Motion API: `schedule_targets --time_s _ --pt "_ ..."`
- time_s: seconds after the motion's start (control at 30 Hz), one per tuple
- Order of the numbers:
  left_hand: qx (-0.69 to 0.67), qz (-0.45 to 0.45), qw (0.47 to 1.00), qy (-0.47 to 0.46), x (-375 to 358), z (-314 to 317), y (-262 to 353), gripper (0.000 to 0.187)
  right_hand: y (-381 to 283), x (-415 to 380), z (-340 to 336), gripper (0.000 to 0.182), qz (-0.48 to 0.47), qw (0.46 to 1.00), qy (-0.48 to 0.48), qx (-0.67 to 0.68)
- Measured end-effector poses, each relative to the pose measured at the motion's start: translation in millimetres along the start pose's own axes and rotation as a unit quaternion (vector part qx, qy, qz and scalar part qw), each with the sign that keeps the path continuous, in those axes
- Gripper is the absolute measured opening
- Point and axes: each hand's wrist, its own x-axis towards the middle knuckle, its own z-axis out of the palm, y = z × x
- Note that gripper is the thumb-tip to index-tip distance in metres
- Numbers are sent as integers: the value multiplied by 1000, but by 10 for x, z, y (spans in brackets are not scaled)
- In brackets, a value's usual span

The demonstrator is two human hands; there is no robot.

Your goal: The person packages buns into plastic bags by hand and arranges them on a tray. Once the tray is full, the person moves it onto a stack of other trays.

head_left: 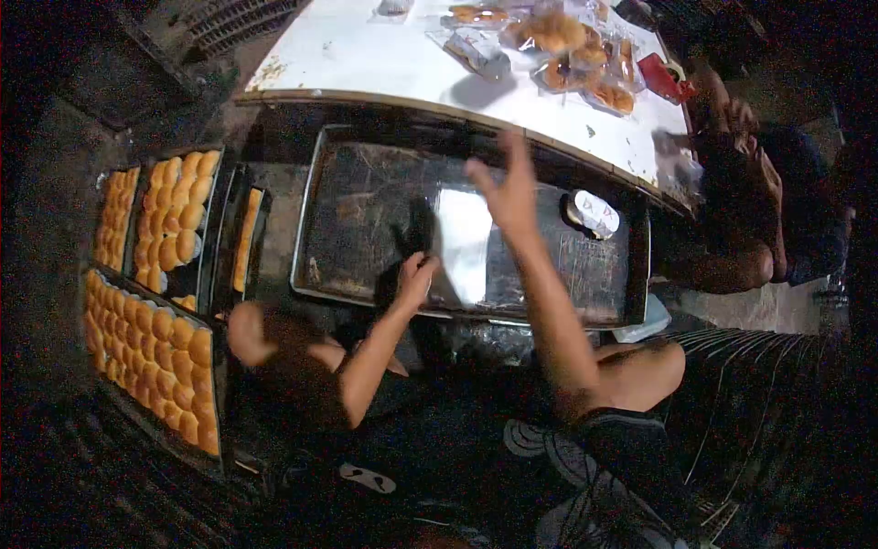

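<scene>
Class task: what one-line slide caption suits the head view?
A person's left hand and blurred right hand over a dark tray, near packaged bread and rows of golden buns.

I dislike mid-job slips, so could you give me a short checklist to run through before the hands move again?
1. Right hand free: ok; fingers spread, nothing visible in it.
2. Left hand free: cannot tell; its grip is unclear.
3. Bright white, shiny patch is plastic, not glare: cannot tell.
4. White-topped container with rounded ends inside the large, dark, rectangular metal tray: ok; near its right end.
5. Round, golden-brown buns at left, apart from both hands: ok.
6. Golden bread in clear plastic bags on the white tabletop, apart from both hands: ok.
</scene>
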Motion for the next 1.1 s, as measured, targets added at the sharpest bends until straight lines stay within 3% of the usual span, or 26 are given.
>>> schedule_targets --time_s 0.03,0.07,0.1,0.17,0.23,0.27,0.3,0.37,0.4,0.43,0.5,0.53,0.63,0.7,0.77,0.8,0.83,0.87,0.93,0.97,1.0,1.03,1.1 --pt "62 39 994 81 304 -64 -312 50 303 -216 199 60 -14 998 -61 3" --pt "119 76 977 162 456 -91 -471 49 633 -538 334 57 33 971 -178 -159" --pt "85 47 983 157 380 -39 -400 52 891 -893 407 55 84 901 -288 -314" --pt "137 24 983 120 224 68 -246 55 1046 -1466 389 53 163 870 -330 -328" --pt "172 42 975 135 130 175 -246 56 1004 -1739 347 55 188 852 -314 -374" --pt "206 68 963 162 88 202 -240 56 978 -1864 368 49 189 859 -240 -410" --pt "212 66 962 160 27 230 -190 56 815 -1843 291 49 195 860 -239 -407" --pt "250 67 952 161 -61 239 -84 58 250 -1567 44 58 365 809 -380 -260" --pt "255 82 950 162 20 194 -184 60 205 -1482 44 53 413 777 -399 -259" --pt "262 84 948 161 155 144 -312 60 283 -1470 75 53 416 779 -395 -253" --pt "78 35 992 91 340 77 -545 57 613 -1546 146 50 288 873 -218 -327" --pt "80 33 992 92 320 95 -533 57 823 -1559 197 43 218 908 -129 -333" --pt "187 45 971 142 301 162 -280 47 1071 -1561 372 36 257 900 -119 -330" --pt "-41 -144 986 66 323 217 -59 38 1152 -1536 572 37 289 911 -97 -279" --pt "26 -95 991 87 509 285 -222 31 808 -1446 507 36 417 887 -111 -162" --pt "122 7 985 124 605 308 -351 27 1017 -1534 652 36 416 887 -119 -161" --pt "216 109 957 160 658 351 -393 23 913 -1474 514 35 355 909 -157 -150" --pt "218 153 951 156 223 532 105 24 1014 -1478 479 38 387 897 -183 -105" --pt "246 173 944 133 151 402 292 26 1163 -1469 446 41 411 886 -208 -57" --pt "273 189 937 105 130 306 381 27 1194 -1448 439 44 411 897 -152 53" --pt "267 235 926 123 12 261 556 26 1196 -1400 440 48 403 895 -96 164" --pt "267 246 923 130 -53 186 748 26 1138 -1338 434 48 391 900 -96 169" --pt "116 330 932 97 -109 -8 1167 33 920 -1162 380 53 421 816 -110 380"
